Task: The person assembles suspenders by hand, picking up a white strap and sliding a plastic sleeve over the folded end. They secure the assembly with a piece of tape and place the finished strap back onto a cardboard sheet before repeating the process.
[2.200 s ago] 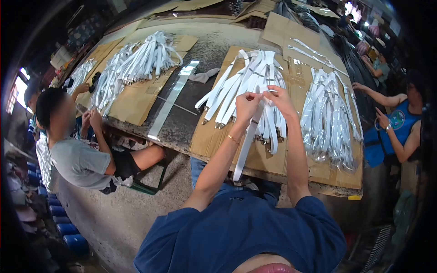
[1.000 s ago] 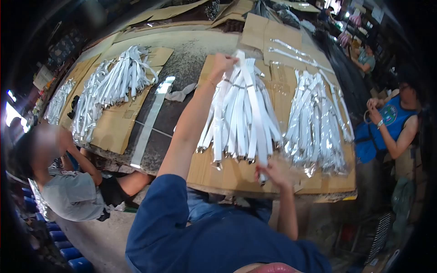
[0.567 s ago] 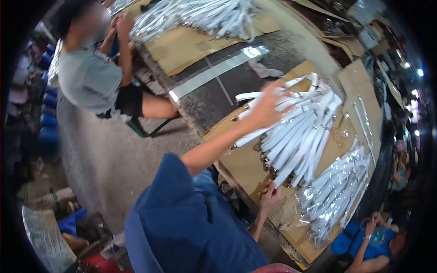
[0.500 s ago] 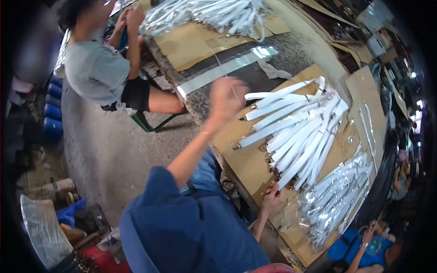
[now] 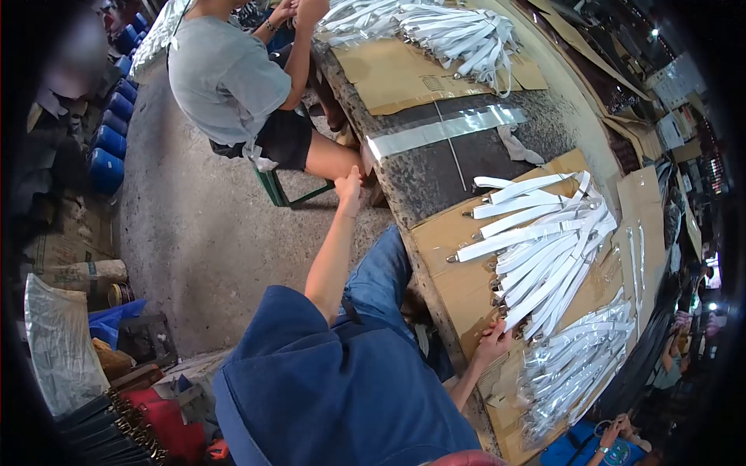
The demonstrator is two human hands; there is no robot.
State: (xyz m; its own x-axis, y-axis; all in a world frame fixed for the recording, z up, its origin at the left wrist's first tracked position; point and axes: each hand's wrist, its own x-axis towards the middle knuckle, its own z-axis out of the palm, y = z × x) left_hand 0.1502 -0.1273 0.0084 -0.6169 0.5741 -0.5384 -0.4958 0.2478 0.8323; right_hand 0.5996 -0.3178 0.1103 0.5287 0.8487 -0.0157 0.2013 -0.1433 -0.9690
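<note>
My left hand (image 5: pixel 349 192) is beside the table's left edge, near the end of a clear plastic strip (image 5: pixel 435 130); its fingers are drawn together, and what they hold, if anything, is too small to tell. A thin rod (image 5: pixel 451 145) lies across the strip. With my right hand (image 5: pixel 493 342) I grip the lower end of a white strap (image 5: pixel 528 304), part of a fanned bundle of white straps (image 5: pixel 548 247) with metal clips. The bundle rests on cardboard (image 5: pixel 458 293). Below it to the right are plastic-wrapped white straps (image 5: pixel 579 361).
Another person in a grey shirt (image 5: pixel 229 74) sits on a green stool (image 5: pixel 273 186) at the table's left. More white straps (image 5: pixel 458 35) lie on cardboard at the top. A whitish cloth (image 5: pixel 518 146) is on the table. Another person in blue (image 5: pixel 622 452) is at lower right.
My left hand has moved left, off the table and away from the rod. The view has shifted, so the table and seated person appear further right. My right hand still grips the strap end.
</note>
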